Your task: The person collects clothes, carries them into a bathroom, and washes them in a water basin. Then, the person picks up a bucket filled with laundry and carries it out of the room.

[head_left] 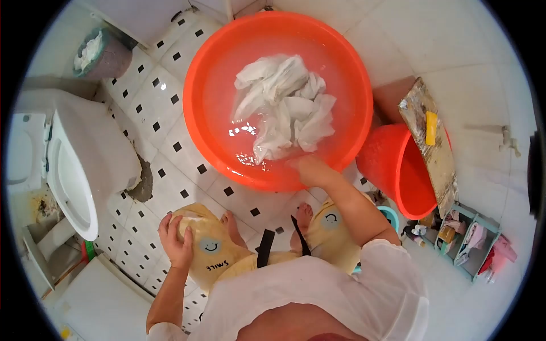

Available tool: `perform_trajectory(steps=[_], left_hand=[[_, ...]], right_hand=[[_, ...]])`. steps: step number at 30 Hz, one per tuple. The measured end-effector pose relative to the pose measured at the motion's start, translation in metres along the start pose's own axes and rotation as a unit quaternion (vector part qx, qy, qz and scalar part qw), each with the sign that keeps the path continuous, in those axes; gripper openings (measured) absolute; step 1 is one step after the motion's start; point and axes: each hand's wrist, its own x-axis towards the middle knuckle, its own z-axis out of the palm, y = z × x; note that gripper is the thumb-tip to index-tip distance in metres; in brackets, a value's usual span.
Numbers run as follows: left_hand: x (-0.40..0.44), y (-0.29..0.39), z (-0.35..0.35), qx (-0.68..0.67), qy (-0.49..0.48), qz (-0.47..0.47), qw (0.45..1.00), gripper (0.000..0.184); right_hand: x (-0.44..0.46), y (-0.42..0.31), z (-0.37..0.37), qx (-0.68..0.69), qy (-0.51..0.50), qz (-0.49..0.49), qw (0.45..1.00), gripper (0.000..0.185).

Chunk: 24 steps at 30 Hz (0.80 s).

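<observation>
A wide orange basin of cloudy water stands on the floor in front of me. Bunched white cloth lies in it, partly under the water. My right hand reaches over the near rim and dips into the water just below the cloth; its fingers are submerged, so their grip is hidden. On my left knee, my left hand rests with fingers stretched over the yellow trousers, holding nothing.
To the left are a white toilet and a bin. At the right, a red bucket sits tilted beside a worn board with a yellow piece on it. A small shelf holds assorted items. My bare feet are on patterned tiles.
</observation>
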Motion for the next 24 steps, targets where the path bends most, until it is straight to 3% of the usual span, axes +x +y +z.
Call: perform_trajectory(steps=[5,14,16,17,20,24], left_hand=[[-0.018,0.011,-0.025,-0.009,-0.069,-0.037,0.997,0.031],[-0.049,0.042,-0.045,0.029,-0.190,-0.054,0.980,0.035],[-0.062,0.046,-0.049,0.032,-0.219,-0.073,0.972,0.040],[-0.070,0.050,-0.050,0.060,-0.212,-0.063,0.973,0.042],[-0.101,0.061,-0.052,0.135,-0.197,-0.016,0.971,0.049],[-0.152,0.081,-0.060,0.173,-0.260,-0.018,0.950,0.049]], right_hand=[[-0.013,-0.007,0.032,0.054,0.110,-0.003,0.992,0.045],[-0.055,-0.051,0.078,0.242,0.257,0.192,0.916,0.041],[-0.070,-0.071,0.090,0.237,0.221,0.236,0.916,0.031],[-0.079,-0.078,0.085,0.232,0.203,0.257,0.916,0.027],[-0.108,-0.098,0.051,0.428,0.167,0.202,0.865,0.015],[-0.163,-0.130,-0.086,0.636,0.144,0.172,0.738,0.018]])
